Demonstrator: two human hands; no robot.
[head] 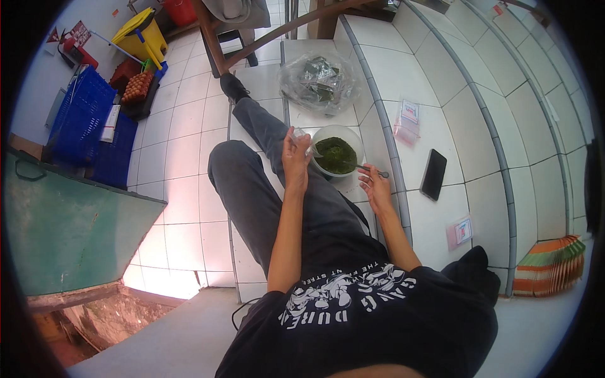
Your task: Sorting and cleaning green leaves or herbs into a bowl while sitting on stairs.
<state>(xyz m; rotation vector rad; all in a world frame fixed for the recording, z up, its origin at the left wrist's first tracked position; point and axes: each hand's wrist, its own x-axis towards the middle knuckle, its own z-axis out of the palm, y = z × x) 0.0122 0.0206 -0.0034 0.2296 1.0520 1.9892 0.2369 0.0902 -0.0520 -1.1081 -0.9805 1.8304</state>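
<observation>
A round, pale plastic tub [361, 141] holds dark green, crumbly matter [333, 150] and stands on a tiled step. My left hand [297, 153] holds a small clear plastic bag [302, 138] by the tub's left rim. In my right hand [376, 189] is the handle of a dark spoon [363, 167], whose far end reaches into the green matter. Beyond the tub lies a large clear plastic bag [319, 85] with several small filled packets inside.
On the step to the right lie a pack of small plastic bags [407, 122], a black phone [433, 175] and another pack [460, 233]. A wooden railing [283, 33] crosses beyond the large bag. Blue crates [78, 118] and an egg tray [137, 87] stand at the left wall.
</observation>
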